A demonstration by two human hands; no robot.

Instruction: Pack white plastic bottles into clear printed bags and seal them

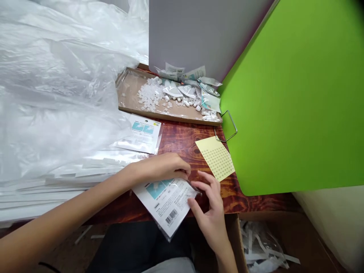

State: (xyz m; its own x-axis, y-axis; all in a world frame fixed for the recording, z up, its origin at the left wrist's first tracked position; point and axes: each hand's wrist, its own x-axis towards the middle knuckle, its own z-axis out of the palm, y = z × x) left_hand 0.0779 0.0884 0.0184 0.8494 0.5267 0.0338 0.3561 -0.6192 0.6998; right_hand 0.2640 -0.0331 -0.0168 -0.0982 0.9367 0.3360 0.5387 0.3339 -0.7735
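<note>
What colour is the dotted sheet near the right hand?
The sheet is pale yellow with darker dots in a grid; head view.

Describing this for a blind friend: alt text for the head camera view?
The left hand and right hand hold a barcoded plastic packet at a wooden table's edge. Beyond lie a tray of small white pieces and a yellow dotted sheet.

- A clear plastic packet [167, 204] holding a white printed card [173, 203]
- Teal picture [156, 190] near its upper edge, barcode [171, 216] near its lower corner
- Lies skewed, lower corner jutting past the edge of the reddish-brown wooden table [182, 142]
</note>
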